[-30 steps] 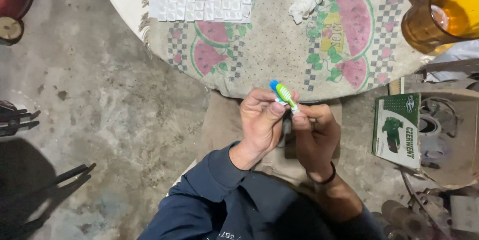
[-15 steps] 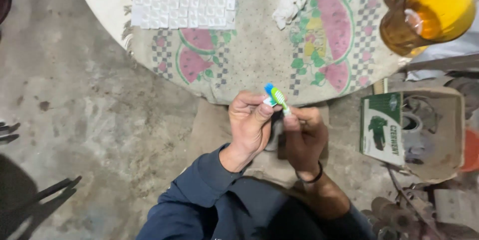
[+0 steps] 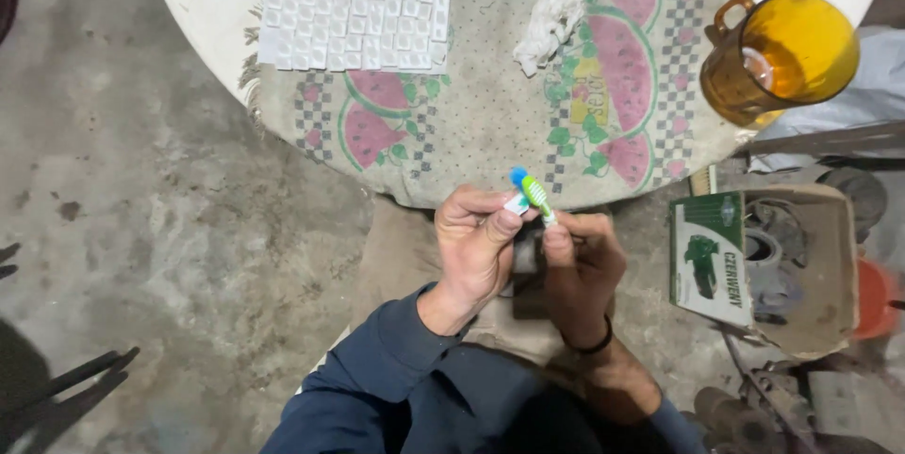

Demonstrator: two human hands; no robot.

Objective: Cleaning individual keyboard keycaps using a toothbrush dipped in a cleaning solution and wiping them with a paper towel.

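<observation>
Over my lap, just below the edge of the round table (image 3: pixel 189 1), both hands meet. My left hand (image 3: pixel 476 247) pinches a small white piece against a toothbrush (image 3: pixel 533 195) with a green and blue head. My right hand (image 3: pixel 577 270) is closed around the brush's handle, and a dark band sits on that wrist. The brush head points up and away from me. On the table lie a white mosaic tile sheet (image 3: pixel 353 6) and a crumpled white rag (image 3: pixel 549 25).
A watermelon-patterned cloth (image 3: pixel 471 105) covers the table. An amber glass pitcher (image 3: pixel 778 58) stands at its right edge. An open cardboard box (image 3: pixel 764 265) with a green flap and metal parts sits on the concrete floor at right. Dark tool handles (image 3: pixel 66 388) lie at lower left.
The view has shifted slightly, so the table and pitcher sit a little differently in frame. Both hands stay together on the toothbrush, with small finger movements at its head.
</observation>
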